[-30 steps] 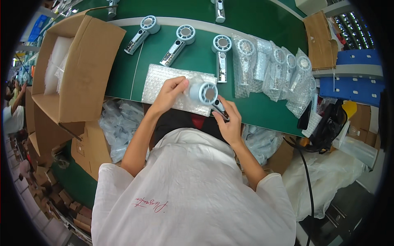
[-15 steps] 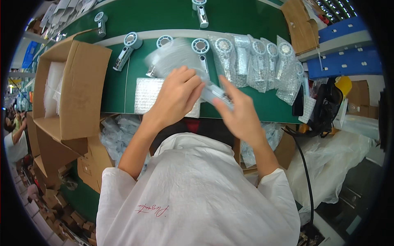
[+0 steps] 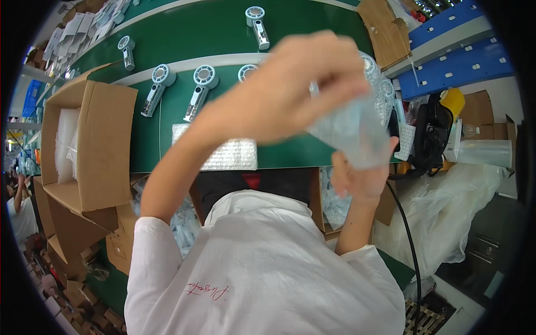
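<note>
My left hand (image 3: pixel 318 84) reaches across to the right, its fingers closed on the upper part of a clear bubble-wrap bag (image 3: pixel 357 131). Something pale blue shows dimly through the blurred plastic. My right hand (image 3: pixel 363 176) is beneath, its fingers curled about the bag's lower end and partly hidden by it. A flat stack of bubble-wrap bags (image 3: pixel 231 154) lies at the table's near edge, under my left forearm. Beyond it are light-blue handheld fans (image 3: pixel 204 84) with silver handles; my left arm covers part of one fan (image 3: pixel 247 71).
Bagged fans (image 3: pixel 382 92) lie at the right, mostly behind my left hand. An open cardboard box (image 3: pixel 109 145) with white sheets stands left. A black bag (image 3: pixel 432 131), blue rack (image 3: pixel 455 64) and black cable (image 3: pixel 412 234) are at right. More fans (image 3: pixel 258 30) lie farther back.
My left hand has swung from the middle to the upper right. My right hand has moved right and nearer me. The fan it held is now obscured by the bag, and the view has shifted.
</note>
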`<control>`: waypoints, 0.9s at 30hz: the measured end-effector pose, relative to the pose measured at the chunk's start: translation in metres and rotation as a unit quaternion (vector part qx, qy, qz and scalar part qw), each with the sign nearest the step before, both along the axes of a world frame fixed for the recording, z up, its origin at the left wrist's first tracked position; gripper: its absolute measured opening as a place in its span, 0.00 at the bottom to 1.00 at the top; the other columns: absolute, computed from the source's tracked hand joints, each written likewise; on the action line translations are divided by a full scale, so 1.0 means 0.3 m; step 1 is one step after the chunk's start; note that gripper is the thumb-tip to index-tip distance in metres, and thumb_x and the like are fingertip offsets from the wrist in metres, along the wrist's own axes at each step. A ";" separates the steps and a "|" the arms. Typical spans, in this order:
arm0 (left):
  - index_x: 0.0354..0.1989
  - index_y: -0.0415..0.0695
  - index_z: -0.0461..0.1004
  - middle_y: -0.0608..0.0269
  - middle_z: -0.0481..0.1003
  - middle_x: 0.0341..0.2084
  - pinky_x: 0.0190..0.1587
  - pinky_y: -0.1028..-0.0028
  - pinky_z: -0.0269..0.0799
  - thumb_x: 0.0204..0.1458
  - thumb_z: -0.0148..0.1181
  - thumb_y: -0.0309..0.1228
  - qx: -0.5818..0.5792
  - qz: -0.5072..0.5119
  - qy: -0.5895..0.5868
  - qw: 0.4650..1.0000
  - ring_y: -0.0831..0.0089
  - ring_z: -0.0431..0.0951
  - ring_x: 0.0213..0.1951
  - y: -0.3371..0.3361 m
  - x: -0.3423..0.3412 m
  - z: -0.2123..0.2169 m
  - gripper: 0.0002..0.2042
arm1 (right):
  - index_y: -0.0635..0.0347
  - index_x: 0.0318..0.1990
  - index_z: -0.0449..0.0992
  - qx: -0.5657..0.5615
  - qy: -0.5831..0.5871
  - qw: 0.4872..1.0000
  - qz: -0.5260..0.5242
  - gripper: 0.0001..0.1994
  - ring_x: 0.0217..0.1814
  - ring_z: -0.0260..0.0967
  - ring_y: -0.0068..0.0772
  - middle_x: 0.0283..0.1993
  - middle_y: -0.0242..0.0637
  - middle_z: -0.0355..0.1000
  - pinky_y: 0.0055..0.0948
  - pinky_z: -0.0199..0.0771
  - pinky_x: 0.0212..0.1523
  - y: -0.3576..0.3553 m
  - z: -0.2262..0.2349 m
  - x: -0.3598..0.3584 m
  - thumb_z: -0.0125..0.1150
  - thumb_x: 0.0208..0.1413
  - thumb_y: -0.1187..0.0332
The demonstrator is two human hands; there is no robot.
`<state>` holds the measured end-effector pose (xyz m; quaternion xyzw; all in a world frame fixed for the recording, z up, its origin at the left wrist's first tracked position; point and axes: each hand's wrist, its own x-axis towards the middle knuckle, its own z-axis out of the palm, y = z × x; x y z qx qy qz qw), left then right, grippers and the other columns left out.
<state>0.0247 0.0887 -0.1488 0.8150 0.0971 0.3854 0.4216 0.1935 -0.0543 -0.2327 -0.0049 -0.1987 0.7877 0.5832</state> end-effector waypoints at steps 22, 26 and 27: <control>0.35 0.42 0.70 0.60 0.71 0.29 0.40 0.66 0.69 0.47 0.64 0.27 0.028 0.383 0.312 0.869 0.60 0.71 0.34 -0.304 -0.321 -0.675 0.10 | 0.52 0.54 0.79 0.141 -0.761 0.327 -0.543 0.19 0.61 0.66 0.44 0.56 0.46 0.71 0.40 0.68 0.60 0.635 -0.087 0.125 0.67 0.53 0.62; 0.36 0.40 0.70 0.60 0.71 0.31 0.40 0.68 0.69 0.48 0.63 0.25 -0.045 0.319 0.264 0.909 0.62 0.71 0.35 -0.274 -0.357 -0.714 0.09 | 0.57 0.49 0.80 0.088 -0.786 0.378 -0.481 0.19 0.50 0.73 0.48 0.47 0.44 0.74 0.40 0.73 0.53 1.036 -0.383 0.077 0.67 0.52 0.58; 0.36 0.40 0.70 0.60 0.71 0.31 0.39 0.68 0.69 0.48 0.62 0.25 -0.074 0.304 0.252 0.916 0.62 0.71 0.35 -0.273 -0.376 -0.719 0.09 | 0.58 0.48 0.80 0.050 -0.794 0.363 -0.485 0.19 0.49 0.73 0.49 0.45 0.44 0.75 0.40 0.74 0.52 1.104 -0.473 0.056 0.66 0.52 0.58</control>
